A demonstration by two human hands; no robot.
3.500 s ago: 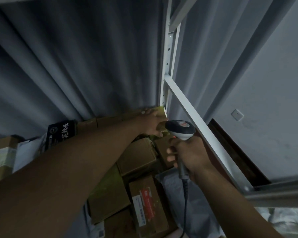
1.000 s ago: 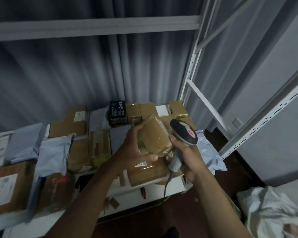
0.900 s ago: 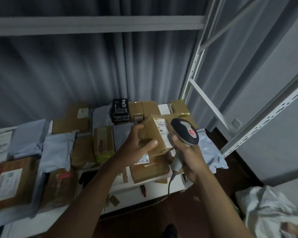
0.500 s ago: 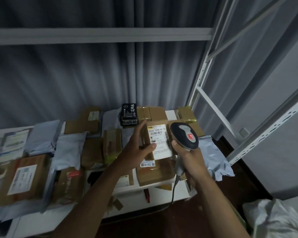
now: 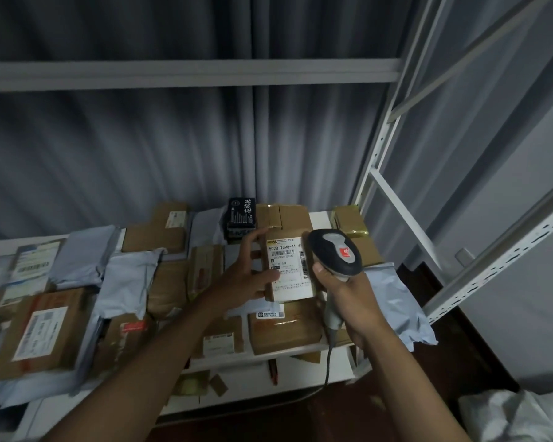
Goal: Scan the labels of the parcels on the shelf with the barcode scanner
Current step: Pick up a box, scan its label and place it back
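A: Starting nearest the camera, what are the hands doing?

B: The right hand (image 5: 348,291), in the centre right of the frame, is wrapped around the grip of the barcode scanner (image 5: 334,260), its cable (image 5: 328,362) hanging down toward the floor. The left hand (image 5: 246,275), centre frame, holds a small cardboard parcel (image 5: 289,269) lifted above the shelf (image 5: 262,358), thumb on the front face and fingers behind its left edge.

A: And how does the parcel sit relative to the scanner?

B: Just left of the scanner head, nearly touching it. Its white shipping label (image 5: 289,272) faces the camera, long axis running up and down, barcode strips along the upper part and right edge. The scanner's back is toward the camera, so its window probably points away and down, beside the label and not onto it. The coming move likely turns on swinging the head left, or tilting the parcel right, until the beam crosses the bars.

A: What lies beyond?

B: More brown boxes and grey mailer bags (image 5: 131,279) cover the shelf from the centre to the left edge, a black box (image 5: 241,215) stands at the back, and a grey curtain (image 5: 173,148) hangs behind.
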